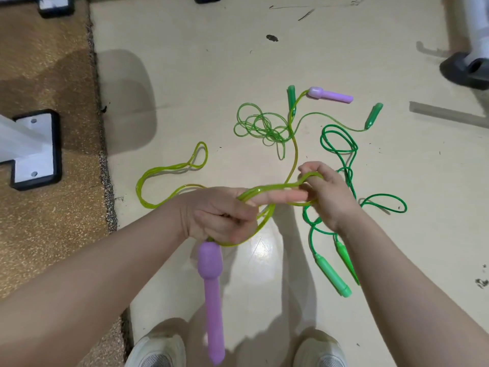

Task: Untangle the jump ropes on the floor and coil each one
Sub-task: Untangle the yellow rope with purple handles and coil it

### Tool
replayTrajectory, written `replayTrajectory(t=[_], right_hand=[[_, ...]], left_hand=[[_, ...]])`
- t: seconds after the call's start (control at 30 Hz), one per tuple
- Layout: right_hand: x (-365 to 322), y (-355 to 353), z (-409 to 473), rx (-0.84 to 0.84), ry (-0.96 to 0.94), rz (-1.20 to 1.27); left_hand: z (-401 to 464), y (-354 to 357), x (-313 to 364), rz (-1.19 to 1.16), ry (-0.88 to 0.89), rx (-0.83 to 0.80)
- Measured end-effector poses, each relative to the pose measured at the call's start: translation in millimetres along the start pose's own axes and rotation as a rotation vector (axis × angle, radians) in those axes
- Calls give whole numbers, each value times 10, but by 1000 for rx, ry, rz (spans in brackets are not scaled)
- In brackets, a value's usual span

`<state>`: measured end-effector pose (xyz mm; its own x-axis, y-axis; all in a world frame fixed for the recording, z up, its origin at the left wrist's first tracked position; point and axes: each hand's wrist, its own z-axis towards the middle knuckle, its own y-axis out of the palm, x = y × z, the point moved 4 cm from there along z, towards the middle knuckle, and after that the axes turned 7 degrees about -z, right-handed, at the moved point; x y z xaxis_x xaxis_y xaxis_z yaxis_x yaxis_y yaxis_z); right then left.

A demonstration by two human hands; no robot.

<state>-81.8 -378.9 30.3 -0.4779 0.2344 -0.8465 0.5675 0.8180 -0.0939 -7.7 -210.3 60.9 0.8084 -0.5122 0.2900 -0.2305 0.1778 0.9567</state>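
At frame centre, the left hand (pixel 219 218) grips the yellow-green rope (pixel 169 170) near its purple handle (pixel 211 292), anchoring it; right hand (pixel 325 192) fingers hook a loop, forming a coil.

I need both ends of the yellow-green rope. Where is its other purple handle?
In the head view the second purple handle lies on the floor at upper right, beyond the tangled green rope, between two green handles.
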Motion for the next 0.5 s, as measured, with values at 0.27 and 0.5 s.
replayTrajectory(t=[0.27,0.5], right_hand=[[358,537,-281,-696,100,-638],[-169,761,-379,-709,-245,-966]], left_hand=[[-338,-182,566,-179,645,321],[-709,-640,499,-91,994,1151]])
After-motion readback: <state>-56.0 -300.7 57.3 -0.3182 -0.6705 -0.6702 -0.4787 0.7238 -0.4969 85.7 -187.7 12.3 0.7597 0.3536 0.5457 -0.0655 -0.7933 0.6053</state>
